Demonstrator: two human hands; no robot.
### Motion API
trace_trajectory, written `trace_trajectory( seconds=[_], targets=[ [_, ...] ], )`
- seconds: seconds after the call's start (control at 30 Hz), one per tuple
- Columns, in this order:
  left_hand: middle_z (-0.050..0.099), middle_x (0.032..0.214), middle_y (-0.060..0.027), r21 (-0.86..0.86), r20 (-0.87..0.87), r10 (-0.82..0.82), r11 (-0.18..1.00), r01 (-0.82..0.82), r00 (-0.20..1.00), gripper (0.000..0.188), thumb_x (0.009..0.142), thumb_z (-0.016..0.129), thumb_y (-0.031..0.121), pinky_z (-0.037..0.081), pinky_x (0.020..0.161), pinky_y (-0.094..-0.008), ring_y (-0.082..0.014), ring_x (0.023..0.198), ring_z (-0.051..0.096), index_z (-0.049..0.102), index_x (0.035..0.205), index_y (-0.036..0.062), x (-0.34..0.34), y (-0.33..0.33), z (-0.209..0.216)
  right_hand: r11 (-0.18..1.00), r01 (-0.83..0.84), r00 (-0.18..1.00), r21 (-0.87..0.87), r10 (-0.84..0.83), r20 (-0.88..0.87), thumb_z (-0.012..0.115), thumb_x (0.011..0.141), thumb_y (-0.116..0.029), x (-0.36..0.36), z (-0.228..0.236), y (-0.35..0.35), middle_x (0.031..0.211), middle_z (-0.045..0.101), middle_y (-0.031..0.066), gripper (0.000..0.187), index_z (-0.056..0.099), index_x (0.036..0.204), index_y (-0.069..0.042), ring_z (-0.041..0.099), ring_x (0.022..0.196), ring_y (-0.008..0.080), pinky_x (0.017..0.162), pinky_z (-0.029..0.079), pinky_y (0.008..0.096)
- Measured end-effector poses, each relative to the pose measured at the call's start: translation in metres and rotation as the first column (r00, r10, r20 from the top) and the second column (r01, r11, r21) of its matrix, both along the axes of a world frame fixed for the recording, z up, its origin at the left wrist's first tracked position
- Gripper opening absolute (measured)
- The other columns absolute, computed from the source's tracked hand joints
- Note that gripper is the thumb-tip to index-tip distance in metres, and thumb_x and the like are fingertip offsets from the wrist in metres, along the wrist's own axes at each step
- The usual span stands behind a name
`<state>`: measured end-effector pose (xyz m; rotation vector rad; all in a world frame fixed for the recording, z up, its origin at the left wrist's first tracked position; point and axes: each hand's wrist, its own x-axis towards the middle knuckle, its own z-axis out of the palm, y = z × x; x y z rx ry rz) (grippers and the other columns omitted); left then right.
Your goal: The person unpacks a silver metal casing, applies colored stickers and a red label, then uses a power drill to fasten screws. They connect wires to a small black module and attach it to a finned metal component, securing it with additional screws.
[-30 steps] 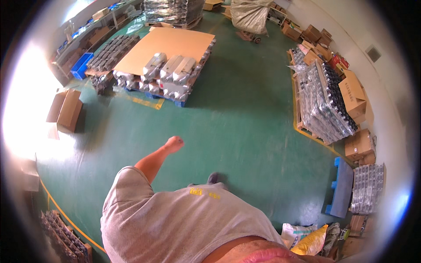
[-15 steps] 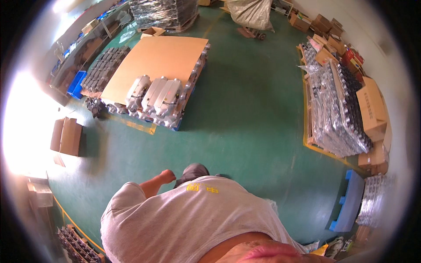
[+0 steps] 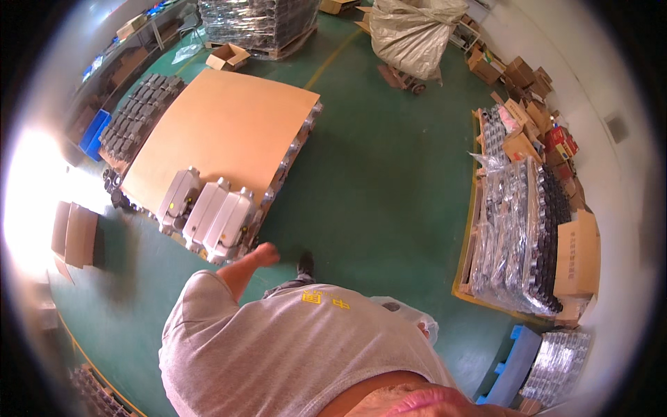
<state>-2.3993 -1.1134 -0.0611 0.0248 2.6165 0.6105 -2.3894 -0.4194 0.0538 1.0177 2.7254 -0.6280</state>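
Observation:
My left hand [image 3: 266, 255] hangs ahead of my body with its fingers curled in and nothing visible in them. It is nearest to the front corner of a pallet stack, where several silver-grey metal housings [image 3: 222, 221] stand on a brown cardboard sheet [image 3: 229, 128]. A crumpled clear plastic bag [image 3: 406, 313] with something dark inside sticks out at the right of my torso. Fingers of my right hand [image 3: 423, 330] show at the bag and seem to grip it; the rest of that hand is hidden behind my shirt.
A wrapped pallet stack [image 3: 504, 236] stands on the right with cardboard boxes [image 3: 577, 254] beside it. A large beige sack [image 3: 413, 38] sits on a trolley ahead. An open carton [image 3: 73, 233] lies to the left. A blue pallet [image 3: 511, 365] leans at lower right.
I have moved forward: the pallet with the housings is closer to my left hand. The clear bag and fingers of my right hand have come into clearer view.

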Motion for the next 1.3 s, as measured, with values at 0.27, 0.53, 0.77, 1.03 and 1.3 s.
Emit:
trace_trajectory(
  seconds=[0.27,0.53,0.77,1.03,1.3],
  targets=[
    [0.074,0.098,-0.0208,0.396,-0.112,0.471,0.829,-0.395,0.875,0.03,0.086,0.067,0.03,0.056,0.085,-0.0439,-0.0372,0.097,0.071,0.074,0.098,0.0037,-0.351,-0.025,0.126,1.0,-0.001,0.999,-0.004,0.001,0.041,0.046,0.1,-0.053,-0.202,-0.016,-0.052,0.108,0.068,0.036,0.07,0.07,0.105,0.013,0.065,0.104,0.0507,0.091,0.049,0.0542],
    [0.074,0.098,-0.021,-0.103,0.122,0.184,0.98,-0.172,0.975,0.032,0.087,0.064,0.034,0.057,0.082,-0.0495,-0.0394,0.09,0.071,0.076,0.094,0.0062,-0.428,-0.107,-0.009,0.989,-0.126,0.989,-0.073,0.131,0.065,0.047,0.1,-0.052,-0.478,-0.074,-0.099,0.111,0.067,0.037,0.07,0.069,0.106,0.014,0.064,0.107,0.0508,0.093,0.048,0.0533],
    [0.074,0.104,-0.018,-0.028,0.404,0.401,0.904,-0.427,0.823,0.036,0.086,0.065,0.04,0.057,0.092,-0.0461,-0.0367,0.101,0.07,0.079,0.099,0.0097,-0.471,-0.086,0.04,0.954,-0.295,0.947,-0.044,0.298,0.116,0.048,0.1,-0.052,-0.725,-0.071,-0.128,0.113,0.066,0.0379,0.07,0.068,0.107,0.015,0.063,0.109,0.051,0.094,0.048,0.0524],
    [0.075,0.103,-0.0174,-0.002,0.512,0.6,0.716,-0.698,0.614,0.035,0.08,0.07,0.037,0.059,0.087,-0.0439,-0.033,0.098,0.072,0.078,0.098,0.0087,-0.654,-0.128,-0.005,0.919,-0.386,0.921,-0.08,0.377,-0.101,0.048,0.099,-0.052,-1.047,-0.003,-0.261,0.113,0.066,0.0378,0.071,0.067,0.108,0.016,0.065,0.107,0.0506,0.096,0.048,0.0509],
    [0.056,0.143,-0.0269,0.457,0.271,0.853,0.295,-0.839,0.447,0.097,0.082,0.069,0.07,0.043,0.113,-0.0413,-0.0365,0.135,0.054,0.05,0.145,-0.0024,-0.972,-0.249,0.04,0.769,-0.073,0.987,-0.635,-0.034,-0.154,0.049,0.101,-0.055,-1.254,0.129,-0.464,0.104,0.07,0.0127,0.059,0.064,0.122,-0.001,0.067,0.083,0.025,0.053,0.046,0.0363]
  ],
)
